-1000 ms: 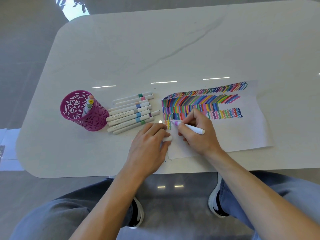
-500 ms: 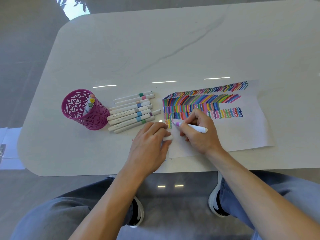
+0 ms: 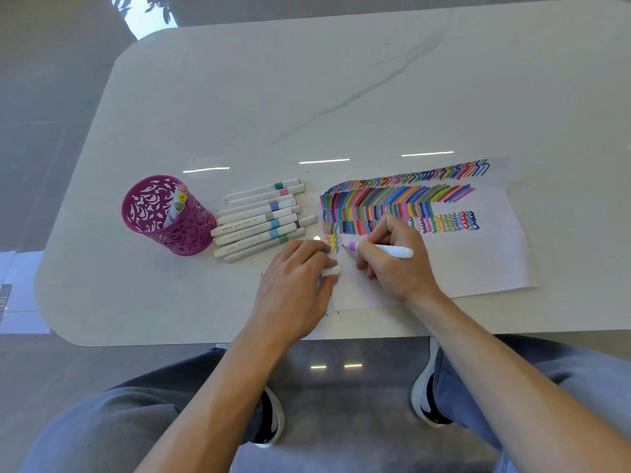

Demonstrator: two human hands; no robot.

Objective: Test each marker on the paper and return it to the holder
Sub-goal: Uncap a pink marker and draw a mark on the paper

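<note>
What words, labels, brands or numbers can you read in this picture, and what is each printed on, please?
Nothing is legible.
Loose markers on the table: dark print along several barrels, too small to read.
Yellow cap end in the holder: dark marks, blurred.
Paper: colour strokes only, no words.
Marker in the right hand, white cap in the left hand: no print visible.

Magenta cut-out holder (image 3: 177, 230), white markers (image 3: 259, 220) with pastel bands, paper (image 3: 478, 261) rainbow-striped.

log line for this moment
phase: testing | right hand: grips purple marker, tip at paper | left hand: holds cap | holder: three markers inside | loose markers: beside holder
</note>
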